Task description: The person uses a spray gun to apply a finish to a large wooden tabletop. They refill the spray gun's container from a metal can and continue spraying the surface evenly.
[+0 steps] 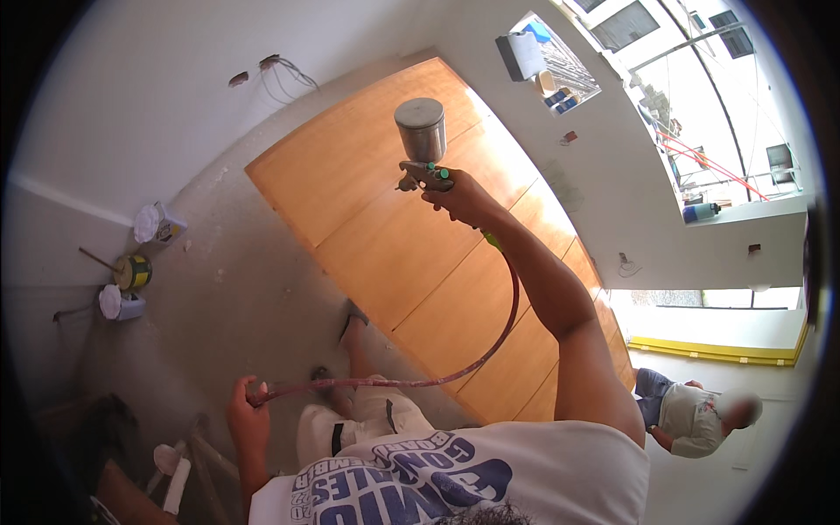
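My right hand [455,194] is wrapped around the grip of a metal spray gun [426,175], held out at arm's length. A silver paint cup [422,129] sits on top of the gun. From below the grip a dark red hose [477,366] curves down and back to the left. My left hand [248,413] is closed around that hose near my left side. Below the gun spreads a large orange-brown wooden panel [376,254] with straight seams; the gun appears apart from its surface. Whether my finger presses the trigger cannot be made out.
On the grey floor at left stand white-lidded tubs [157,224] and a yellow-green can [133,272] with a stick. A person [700,416] stands at far right. Containers sit in a wall opening [551,66]. Wires [284,70] poke from the wall.
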`<state>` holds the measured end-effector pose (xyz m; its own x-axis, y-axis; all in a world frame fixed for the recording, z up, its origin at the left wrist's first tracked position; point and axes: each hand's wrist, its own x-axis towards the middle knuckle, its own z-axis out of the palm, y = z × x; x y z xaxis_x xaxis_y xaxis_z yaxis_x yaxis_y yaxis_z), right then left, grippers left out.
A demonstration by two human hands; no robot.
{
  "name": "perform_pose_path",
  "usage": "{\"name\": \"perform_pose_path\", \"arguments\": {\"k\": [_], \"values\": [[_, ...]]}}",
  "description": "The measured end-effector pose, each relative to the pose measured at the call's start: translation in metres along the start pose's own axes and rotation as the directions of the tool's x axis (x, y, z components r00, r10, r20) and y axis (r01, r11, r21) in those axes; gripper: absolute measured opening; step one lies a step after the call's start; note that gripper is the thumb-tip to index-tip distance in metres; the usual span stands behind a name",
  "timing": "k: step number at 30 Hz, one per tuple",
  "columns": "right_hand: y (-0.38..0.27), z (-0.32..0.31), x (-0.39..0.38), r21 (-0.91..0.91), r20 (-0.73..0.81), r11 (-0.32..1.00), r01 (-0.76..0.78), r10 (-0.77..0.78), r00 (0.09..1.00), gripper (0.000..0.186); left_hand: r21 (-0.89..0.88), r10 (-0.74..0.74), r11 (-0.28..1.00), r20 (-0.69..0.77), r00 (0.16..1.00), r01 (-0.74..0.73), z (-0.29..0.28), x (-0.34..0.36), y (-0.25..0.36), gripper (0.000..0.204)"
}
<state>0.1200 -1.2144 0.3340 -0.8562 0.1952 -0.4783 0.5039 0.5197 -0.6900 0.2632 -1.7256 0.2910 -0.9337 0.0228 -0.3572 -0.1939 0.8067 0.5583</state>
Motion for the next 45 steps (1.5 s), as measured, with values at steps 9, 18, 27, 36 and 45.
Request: {"name": "perform_pose_path", "arguments": {"k": [9,18,27,36,45], "values": [[-0.061,0.105,-0.092,0.074,0.311,0.991,0.112,-0.129,0.942,0.032,-0.024,0.044,0.999,-0.064,0.997,-0.046,-0.017,-0.057,-0.074,0.026],[0.022,-0.002,-0.038,-0.096,-0.020,0.987,0.130,-0.133,0.991,0.032,-0.015,0.125,0.992,0.118,0.985,-0.124,0.034,-0.030,0.008,0.030],[0.149,-0.192,0.104,-0.246,-0.427,0.969,-0.032,-0.078,0.901,0.038,-0.217,0.184,0.970,0.346,0.920,-0.113,0.088,0.014,0.142,0.033],[0.197,-0.264,0.145,-0.387,-0.616,0.917,-0.099,-0.176,0.768,0.039,-0.281,0.221,0.949,0.266,0.938,-0.144,0.117,0.039,0.176,0.023],[0.103,-0.155,0.016,-0.047,-0.272,0.994,-0.098,0.082,0.959,0.038,-0.206,0.088,0.978,0.203,0.975,-0.046,0.092,0.010,0.095,0.027]]}}
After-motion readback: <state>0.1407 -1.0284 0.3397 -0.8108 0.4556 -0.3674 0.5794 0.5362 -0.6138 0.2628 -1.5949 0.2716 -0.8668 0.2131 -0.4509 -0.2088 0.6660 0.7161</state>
